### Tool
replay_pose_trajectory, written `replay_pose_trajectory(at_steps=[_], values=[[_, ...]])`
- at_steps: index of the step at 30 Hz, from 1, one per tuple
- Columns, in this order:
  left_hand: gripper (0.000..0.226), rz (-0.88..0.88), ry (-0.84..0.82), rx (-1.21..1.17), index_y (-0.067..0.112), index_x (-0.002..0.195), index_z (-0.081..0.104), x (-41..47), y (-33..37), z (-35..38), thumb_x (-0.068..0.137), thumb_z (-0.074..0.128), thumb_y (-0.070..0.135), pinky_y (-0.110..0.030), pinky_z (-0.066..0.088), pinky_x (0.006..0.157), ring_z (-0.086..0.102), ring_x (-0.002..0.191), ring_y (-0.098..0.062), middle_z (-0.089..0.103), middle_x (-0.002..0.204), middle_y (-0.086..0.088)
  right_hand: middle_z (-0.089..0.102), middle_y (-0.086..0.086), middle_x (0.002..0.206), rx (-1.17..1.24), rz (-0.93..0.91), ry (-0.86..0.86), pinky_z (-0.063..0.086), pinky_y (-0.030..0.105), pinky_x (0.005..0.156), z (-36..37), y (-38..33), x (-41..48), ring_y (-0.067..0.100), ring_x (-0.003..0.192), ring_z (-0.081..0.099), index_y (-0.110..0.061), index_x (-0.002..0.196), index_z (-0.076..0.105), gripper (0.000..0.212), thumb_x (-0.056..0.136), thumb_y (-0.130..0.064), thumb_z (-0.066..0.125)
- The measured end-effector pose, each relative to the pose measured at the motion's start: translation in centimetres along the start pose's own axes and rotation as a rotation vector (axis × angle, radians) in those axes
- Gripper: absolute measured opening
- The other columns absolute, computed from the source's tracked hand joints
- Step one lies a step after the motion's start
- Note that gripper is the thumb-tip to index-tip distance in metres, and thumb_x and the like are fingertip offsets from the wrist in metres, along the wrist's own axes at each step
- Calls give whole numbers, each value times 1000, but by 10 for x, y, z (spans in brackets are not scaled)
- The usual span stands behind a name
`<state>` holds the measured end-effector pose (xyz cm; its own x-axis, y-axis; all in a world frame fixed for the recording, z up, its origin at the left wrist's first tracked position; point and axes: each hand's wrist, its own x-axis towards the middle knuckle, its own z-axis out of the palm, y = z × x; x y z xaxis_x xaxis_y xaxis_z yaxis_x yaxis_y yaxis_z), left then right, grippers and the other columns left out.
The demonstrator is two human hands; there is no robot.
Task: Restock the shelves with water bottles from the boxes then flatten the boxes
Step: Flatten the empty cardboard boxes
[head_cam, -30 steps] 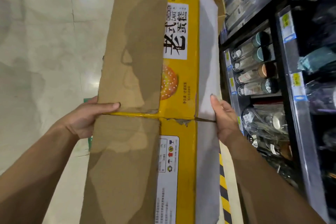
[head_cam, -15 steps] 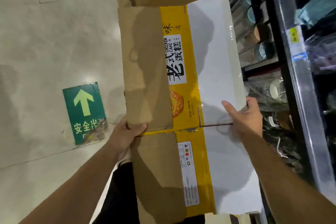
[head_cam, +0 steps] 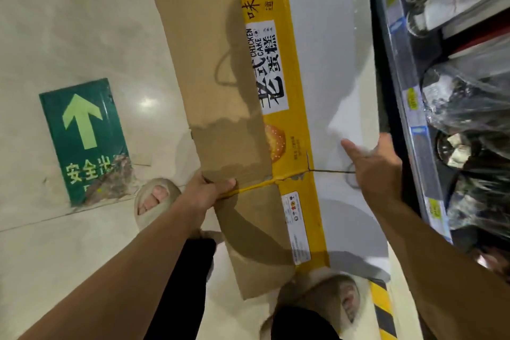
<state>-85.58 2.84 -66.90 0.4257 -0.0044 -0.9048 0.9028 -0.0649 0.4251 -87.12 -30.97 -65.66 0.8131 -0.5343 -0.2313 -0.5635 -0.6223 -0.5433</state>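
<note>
A flattened cardboard box (head_cam: 292, 130) hangs lengthwise in front of me, brown on the left, yellow with "Chicken Cake" print in the middle, white on the right. My left hand (head_cam: 209, 190) grips its left edge at the middle crease, thumb on top. My right hand (head_cam: 372, 165) holds the right edge at the same crease, thumb across the white panel and fingers wrapped behind. Bottles wrapped in clear plastic (head_cam: 469, 107) lie on the shelf at the right.
The dark shelf unit (head_cam: 414, 107) with price tags runs along the right, close to the box edge. A green arrow floor sign (head_cam: 82, 141) lies on the pale tile floor at left. My sandalled feet (head_cam: 154, 201) stand below the box, near a yellow-black stripe (head_cam: 383, 309).
The box has swung from raised in front of me down toward the floor and spread flatter. Both hands kept their hold at the crease. My view tilted down, showing my feet.
</note>
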Motion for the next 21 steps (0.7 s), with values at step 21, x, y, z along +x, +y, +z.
replay_pose_trajectory(at_steps=[21], values=[[82, 368, 199, 370, 17, 151, 34, 92, 74, -24, 86, 84, 29, -43, 52, 105, 55, 127, -24, 54, 138, -2, 55, -6, 77, -79, 65, -110, 39, 20, 60, 42, 8, 28, 15, 69, 56, -9, 109, 61, 57, 87, -61, 72]])
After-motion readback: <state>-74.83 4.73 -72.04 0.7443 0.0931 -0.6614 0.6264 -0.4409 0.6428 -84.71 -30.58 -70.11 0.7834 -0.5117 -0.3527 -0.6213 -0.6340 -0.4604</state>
